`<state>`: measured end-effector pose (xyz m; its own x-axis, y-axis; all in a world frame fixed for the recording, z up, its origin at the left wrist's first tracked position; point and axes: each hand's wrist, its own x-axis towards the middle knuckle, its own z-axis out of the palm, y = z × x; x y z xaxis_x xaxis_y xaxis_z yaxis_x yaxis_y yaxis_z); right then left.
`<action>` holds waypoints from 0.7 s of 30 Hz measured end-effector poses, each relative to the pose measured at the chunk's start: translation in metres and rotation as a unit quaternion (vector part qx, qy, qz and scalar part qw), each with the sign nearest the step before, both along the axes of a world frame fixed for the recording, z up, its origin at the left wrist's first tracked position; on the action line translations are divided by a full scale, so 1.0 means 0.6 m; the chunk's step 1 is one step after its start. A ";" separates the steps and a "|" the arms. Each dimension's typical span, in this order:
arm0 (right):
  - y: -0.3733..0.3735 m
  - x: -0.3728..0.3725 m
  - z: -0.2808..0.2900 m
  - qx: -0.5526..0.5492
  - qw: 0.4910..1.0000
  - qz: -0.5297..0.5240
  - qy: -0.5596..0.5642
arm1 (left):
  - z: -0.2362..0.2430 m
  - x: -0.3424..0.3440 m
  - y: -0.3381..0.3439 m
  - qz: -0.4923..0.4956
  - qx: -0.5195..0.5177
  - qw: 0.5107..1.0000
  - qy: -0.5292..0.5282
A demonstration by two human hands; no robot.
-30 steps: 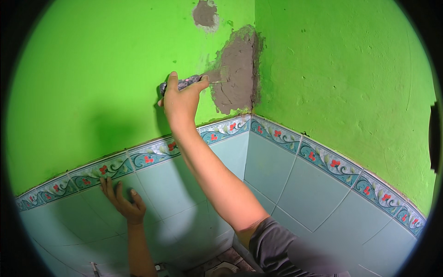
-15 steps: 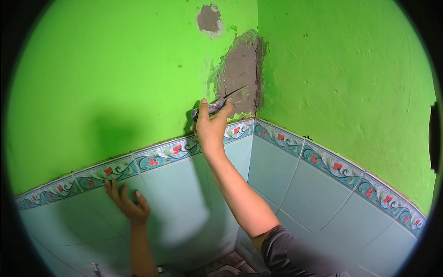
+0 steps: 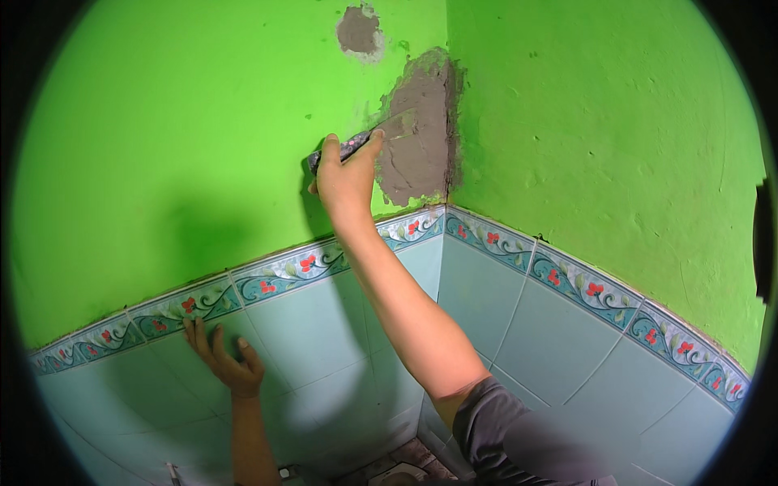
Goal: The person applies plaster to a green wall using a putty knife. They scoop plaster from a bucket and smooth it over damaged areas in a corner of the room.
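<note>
My right hand (image 3: 347, 185) grips a putty knife (image 3: 355, 146) with a dark, speckled handle, fingers wrapped round it. Its thin blade lies flat against a grey plaster patch (image 3: 415, 166) in the corner of the bright green wall (image 3: 203, 105). The patch's surface looks smeared, with ragged edges over the paint. Lower left, my left hand (image 3: 231, 364) is empty, its fingers spread and curved near the flowered border tiles (image 3: 190, 304). Whether those fingertips touch the tile I cannot tell.
A smaller grey patch (image 3: 359, 32) sits higher on the same wall. Pale blue-green tiles (image 3: 551, 336) cover both walls below the border. Part of the floor (image 3: 413, 462) shows at the bottom, and a dark object (image 3: 762, 243) stands at the right rim.
My right hand and the putty knife have moved up and left across the plaster, uncovering the patch's lower part. My left hand stays nearly still.
</note>
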<state>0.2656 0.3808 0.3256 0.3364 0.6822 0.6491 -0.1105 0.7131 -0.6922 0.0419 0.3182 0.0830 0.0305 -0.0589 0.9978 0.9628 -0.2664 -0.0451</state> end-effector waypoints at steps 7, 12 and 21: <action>-0.002 -0.002 0.022 0.030 0.999 0.018 0.008 | -0.002 -0.002 0.002 0.008 0.001 1.000 -0.001; 0.037 -0.005 0.024 0.073 0.994 -0.077 -0.015 | -0.004 0.000 0.008 0.003 0.002 1.000 0.001; -0.047 0.016 -0.059 0.005 0.999 0.014 0.034 | -0.008 -0.006 0.003 0.010 -0.001 1.000 -0.002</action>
<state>0.2751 0.3528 0.2902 0.3608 0.6860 0.6319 -0.1763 0.7154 -0.6761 0.0384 0.3199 0.0785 0.0279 -0.0556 0.9981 0.9683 -0.2465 -0.0408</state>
